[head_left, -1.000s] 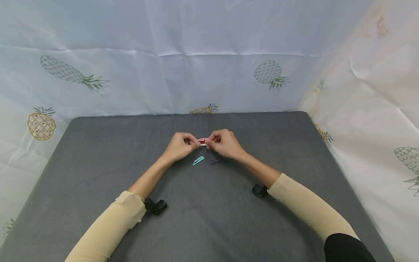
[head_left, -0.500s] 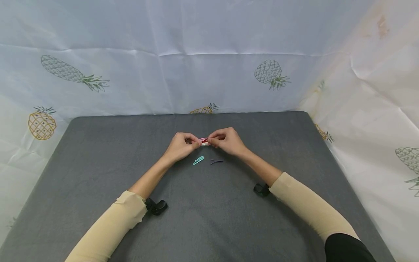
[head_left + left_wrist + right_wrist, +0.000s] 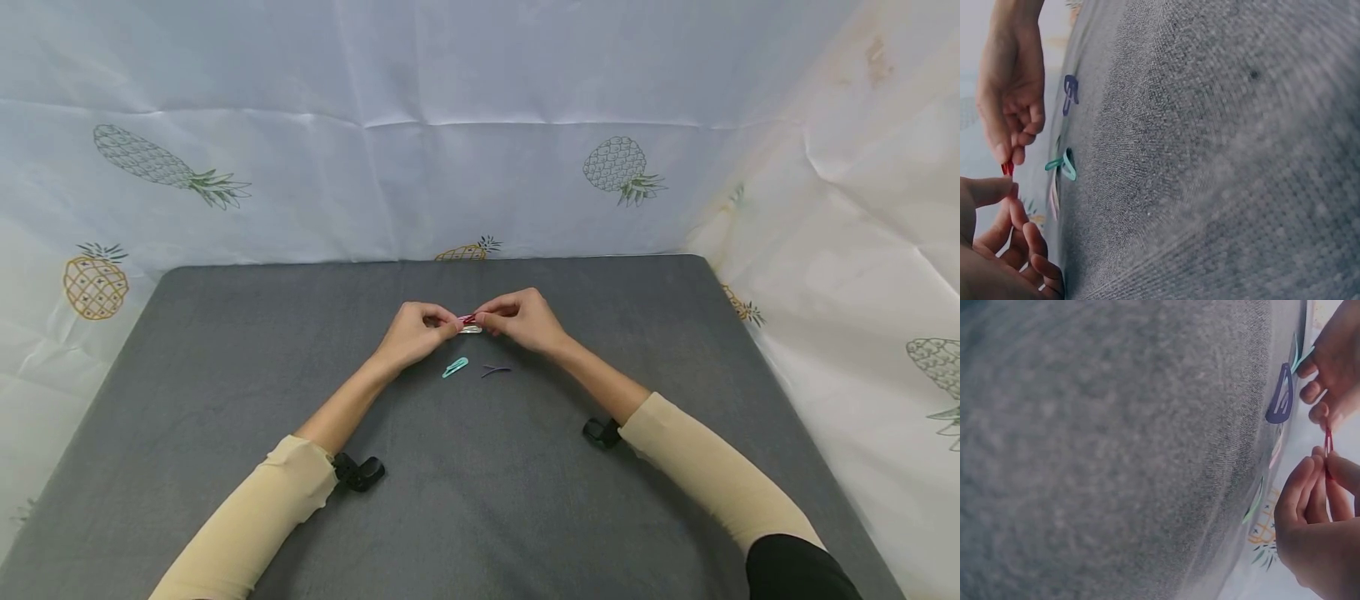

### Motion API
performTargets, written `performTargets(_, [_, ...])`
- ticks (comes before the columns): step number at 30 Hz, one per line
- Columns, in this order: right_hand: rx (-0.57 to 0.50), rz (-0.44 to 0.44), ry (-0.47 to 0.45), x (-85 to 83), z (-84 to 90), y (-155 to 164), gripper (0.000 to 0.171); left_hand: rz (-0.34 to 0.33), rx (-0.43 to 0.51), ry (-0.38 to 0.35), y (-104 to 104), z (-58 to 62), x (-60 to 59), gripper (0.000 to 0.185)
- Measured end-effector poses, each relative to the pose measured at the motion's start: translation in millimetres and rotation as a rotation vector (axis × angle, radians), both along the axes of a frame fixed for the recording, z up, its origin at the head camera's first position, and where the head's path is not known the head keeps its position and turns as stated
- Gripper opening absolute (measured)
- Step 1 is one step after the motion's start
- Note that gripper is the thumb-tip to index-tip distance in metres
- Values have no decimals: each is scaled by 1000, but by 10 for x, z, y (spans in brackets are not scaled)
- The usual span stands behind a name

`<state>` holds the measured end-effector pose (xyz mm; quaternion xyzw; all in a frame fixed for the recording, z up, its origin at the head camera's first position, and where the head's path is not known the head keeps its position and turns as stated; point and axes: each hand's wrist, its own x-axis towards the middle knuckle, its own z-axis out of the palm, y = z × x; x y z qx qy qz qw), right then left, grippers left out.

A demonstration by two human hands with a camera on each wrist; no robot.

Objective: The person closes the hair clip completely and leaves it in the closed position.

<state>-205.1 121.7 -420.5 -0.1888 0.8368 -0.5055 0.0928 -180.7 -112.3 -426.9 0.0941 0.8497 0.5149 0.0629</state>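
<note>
A red snap hair clip (image 3: 1329, 442) is stretched between both hands above the table. My left hand (image 3: 417, 335) pinches one end of it between thumb and fingertips. The other end is pinched by my right hand (image 3: 527, 323). Fingertips cover most of the clip. Below the hands lie a teal hair clip (image 3: 454, 367), its arms spread apart in the left wrist view, and a purple hair clip (image 3: 496, 371), also sprung apart. Just under the red one in the head view, a pale clip (image 3: 470, 330) shows between the hands.
The grey cloth-covered table (image 3: 480, 500) ends at a pineapple-print curtain (image 3: 480, 183) behind and at the sides. In the right wrist view a mint green clip (image 3: 1254, 503) lies farther off. Black wrist cameras (image 3: 360, 473) sit under both forearms.
My right hand has shifted slightly right and away, and the left slightly right. The red clip between them now appears higher, with more of the pale clip visible below it.
</note>
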Motion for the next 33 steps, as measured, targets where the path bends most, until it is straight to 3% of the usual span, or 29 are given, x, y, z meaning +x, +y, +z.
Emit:
performTargets(13, [-74, 17, -92, 3, 29, 12, 24, 24, 10, -2, -6, 8, -4, 18])
performTargets(33, [-120, 4, -183, -17, 38, 139, 28, -1, 26, 9, 35, 46, -15, 14])
